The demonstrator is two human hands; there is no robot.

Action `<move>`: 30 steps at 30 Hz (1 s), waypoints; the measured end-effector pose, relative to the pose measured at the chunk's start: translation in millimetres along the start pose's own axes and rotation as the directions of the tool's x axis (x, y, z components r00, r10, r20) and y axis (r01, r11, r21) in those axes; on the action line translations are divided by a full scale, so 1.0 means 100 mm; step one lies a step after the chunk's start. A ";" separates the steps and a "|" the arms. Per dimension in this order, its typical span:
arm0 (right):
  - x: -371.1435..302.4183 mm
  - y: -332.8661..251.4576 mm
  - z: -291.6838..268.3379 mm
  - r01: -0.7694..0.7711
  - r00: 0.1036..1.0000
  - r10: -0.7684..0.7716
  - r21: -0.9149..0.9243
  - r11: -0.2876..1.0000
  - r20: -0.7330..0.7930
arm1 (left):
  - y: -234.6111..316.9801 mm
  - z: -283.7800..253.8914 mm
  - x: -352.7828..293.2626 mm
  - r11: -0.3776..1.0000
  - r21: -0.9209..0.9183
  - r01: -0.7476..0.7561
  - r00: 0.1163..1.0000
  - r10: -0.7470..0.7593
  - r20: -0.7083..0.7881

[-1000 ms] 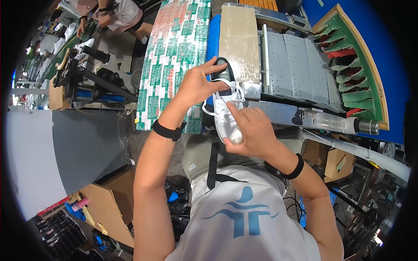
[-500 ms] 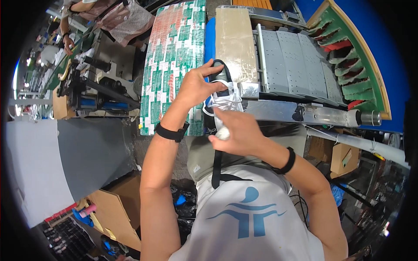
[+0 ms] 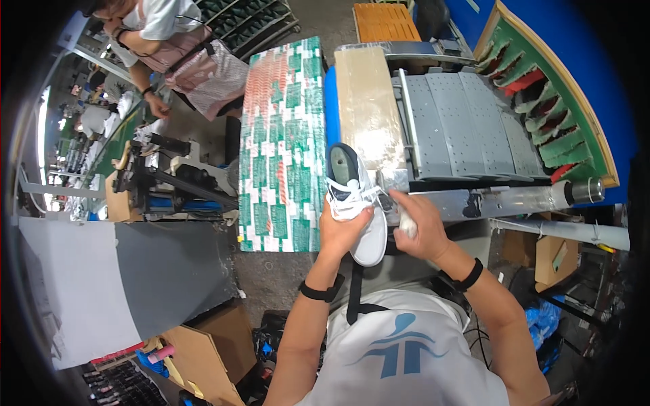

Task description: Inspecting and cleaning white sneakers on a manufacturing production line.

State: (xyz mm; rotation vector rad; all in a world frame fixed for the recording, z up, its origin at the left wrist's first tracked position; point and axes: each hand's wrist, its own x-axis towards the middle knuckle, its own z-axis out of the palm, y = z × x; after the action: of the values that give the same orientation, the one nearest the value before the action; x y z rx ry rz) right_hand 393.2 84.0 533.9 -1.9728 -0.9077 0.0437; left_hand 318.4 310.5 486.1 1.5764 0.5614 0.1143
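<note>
A white lace-up shoe (image 3: 371, 245) with a dark inner lining is held over the near end of the conveyor, its toe toward me and its heel pointing away. My left hand (image 3: 343, 229) is wrapped round its left side, the thumb across the front near the laces. White laces (image 3: 347, 196) lie loose over the tongue, and a strand stretches right toward my other hand. Just right of the shoe, my right hand (image 3: 425, 227) is closed on a small white wad (image 3: 407, 223), its index finger reaching to the laces. Whether that finger pinches a lace is unclear.
A box or board wrapped in green-and-white printed covering (image 3: 284, 149) stands left of a tan-topped surface (image 3: 369, 101). Grey slatted conveyor plates (image 3: 467, 125) lead to a green flap curtain (image 3: 555, 115). Another person (image 3: 169, 57) stands at far left, beyond a machine (image 3: 183, 169).
The shoe has come nearer and tilted, showing its toe. My left hand moved from its heel end to its side; my right hand moved right, off the laces. The view shifted.
</note>
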 end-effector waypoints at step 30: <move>-0.57 0.98 0.00 0.020 0.975 -0.126 -0.493 0.870 -0.182 | 2.38 0.14 0.33 0.484 0.210 -0.849 0.526 0.812 0.253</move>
State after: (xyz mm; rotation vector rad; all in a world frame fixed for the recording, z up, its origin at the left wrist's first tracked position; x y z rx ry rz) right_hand 408.2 20.7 440.8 -2.3483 -0.9141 -0.4771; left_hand 419.6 316.3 704.1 2.0422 -0.3841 0.7062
